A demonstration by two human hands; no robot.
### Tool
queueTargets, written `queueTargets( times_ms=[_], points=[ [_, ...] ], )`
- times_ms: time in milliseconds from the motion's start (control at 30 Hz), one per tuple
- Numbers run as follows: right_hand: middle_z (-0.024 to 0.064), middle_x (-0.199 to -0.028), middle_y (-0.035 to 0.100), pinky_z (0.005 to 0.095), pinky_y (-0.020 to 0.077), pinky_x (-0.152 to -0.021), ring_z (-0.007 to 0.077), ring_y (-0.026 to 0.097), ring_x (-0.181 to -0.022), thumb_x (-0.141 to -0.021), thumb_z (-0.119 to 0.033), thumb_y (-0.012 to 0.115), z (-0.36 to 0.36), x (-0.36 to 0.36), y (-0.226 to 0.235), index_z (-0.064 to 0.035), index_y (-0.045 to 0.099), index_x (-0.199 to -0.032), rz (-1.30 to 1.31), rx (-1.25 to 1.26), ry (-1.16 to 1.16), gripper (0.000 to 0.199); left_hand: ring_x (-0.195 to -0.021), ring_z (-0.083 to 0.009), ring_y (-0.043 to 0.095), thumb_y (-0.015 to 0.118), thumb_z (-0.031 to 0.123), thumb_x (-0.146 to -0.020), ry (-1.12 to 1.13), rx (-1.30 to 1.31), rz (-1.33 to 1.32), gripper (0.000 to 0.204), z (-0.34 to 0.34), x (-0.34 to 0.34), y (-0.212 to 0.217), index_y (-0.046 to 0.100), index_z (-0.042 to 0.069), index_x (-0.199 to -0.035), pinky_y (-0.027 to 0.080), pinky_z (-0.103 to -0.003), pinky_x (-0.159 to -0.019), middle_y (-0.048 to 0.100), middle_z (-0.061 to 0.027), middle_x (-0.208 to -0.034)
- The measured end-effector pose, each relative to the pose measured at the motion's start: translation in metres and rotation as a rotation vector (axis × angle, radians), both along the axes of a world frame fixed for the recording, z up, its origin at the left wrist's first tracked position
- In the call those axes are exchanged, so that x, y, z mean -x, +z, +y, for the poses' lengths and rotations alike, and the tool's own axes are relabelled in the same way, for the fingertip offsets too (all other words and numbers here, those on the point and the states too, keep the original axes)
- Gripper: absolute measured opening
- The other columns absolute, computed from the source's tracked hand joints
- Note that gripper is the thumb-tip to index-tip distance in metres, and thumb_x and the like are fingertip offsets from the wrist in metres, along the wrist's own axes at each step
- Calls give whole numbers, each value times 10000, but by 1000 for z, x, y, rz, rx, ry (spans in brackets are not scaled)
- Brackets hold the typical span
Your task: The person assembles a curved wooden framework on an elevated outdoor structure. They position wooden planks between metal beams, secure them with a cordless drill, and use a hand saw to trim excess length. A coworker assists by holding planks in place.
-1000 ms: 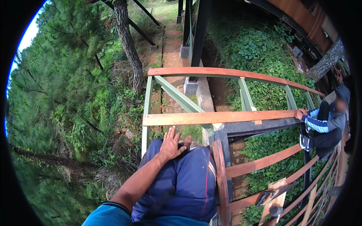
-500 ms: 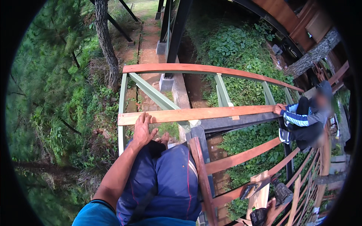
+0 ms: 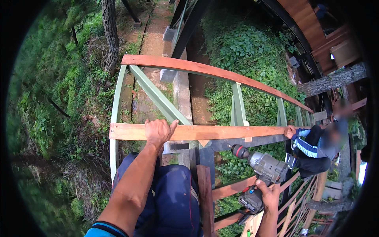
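My left hand [image 3: 158, 132] grips a long reddish wooden plank [image 3: 221, 132] that lies across a pale green steel frame [image 3: 114, 114]. In my right hand [image 3: 269, 194] is a grey cordless drill [image 3: 263, 170], its dark nose pointing up and left toward the plank's underside, a short gap away. At the plank's right end another person's hand [image 3: 291, 131] holds it; that person [image 3: 319, 144] wears a dark jacket with blue and white stripes. My legs in dark blue trousers [image 3: 171, 201] hang below me.
A second reddish plank [image 3: 205, 70] tops the frame's far rail. Far below lie grass, leafy ground cover, a tree trunk [image 3: 109, 31] and a concrete footing [image 3: 170, 75]. Red wooden rails [image 3: 233, 189] and a dark steel beam [image 3: 244, 143] run to my right.
My left hand moved from my knee up onto the plank and closed on it. My right hand has come into view holding the drill. The view shifted left.
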State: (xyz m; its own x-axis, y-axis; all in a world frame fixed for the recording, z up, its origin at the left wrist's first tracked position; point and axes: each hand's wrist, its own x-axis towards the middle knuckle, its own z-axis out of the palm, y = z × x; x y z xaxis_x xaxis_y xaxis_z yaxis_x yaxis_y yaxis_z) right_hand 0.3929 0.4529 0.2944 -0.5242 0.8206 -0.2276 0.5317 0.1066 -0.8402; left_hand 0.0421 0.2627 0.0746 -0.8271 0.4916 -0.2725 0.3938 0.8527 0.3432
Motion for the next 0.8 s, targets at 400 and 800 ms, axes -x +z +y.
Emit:
queueTargets(
  times_ms=[400,800],
  points=[
    [26,-905,681,270,515,-645,88,608,-740,-922,-26,705,17,150,-61,5,655,-1165,-134,7,444,250,-713,-344,727,462,648,-993,68,-128,1,730,-3,6,-4,772,45,-722,460,-505,-955,729,-190,-731],
    [26,-940,703,267,506,-640,76,596,-721,-905,12,691,15,164,-67,1,648,-1211,-198,-20,484,308,-745,-320,739,470,635,-994,66,-172,0,697,-5,6,-9,784,64,-749,452,-492,-983,744,-181,-775]
  ],
)
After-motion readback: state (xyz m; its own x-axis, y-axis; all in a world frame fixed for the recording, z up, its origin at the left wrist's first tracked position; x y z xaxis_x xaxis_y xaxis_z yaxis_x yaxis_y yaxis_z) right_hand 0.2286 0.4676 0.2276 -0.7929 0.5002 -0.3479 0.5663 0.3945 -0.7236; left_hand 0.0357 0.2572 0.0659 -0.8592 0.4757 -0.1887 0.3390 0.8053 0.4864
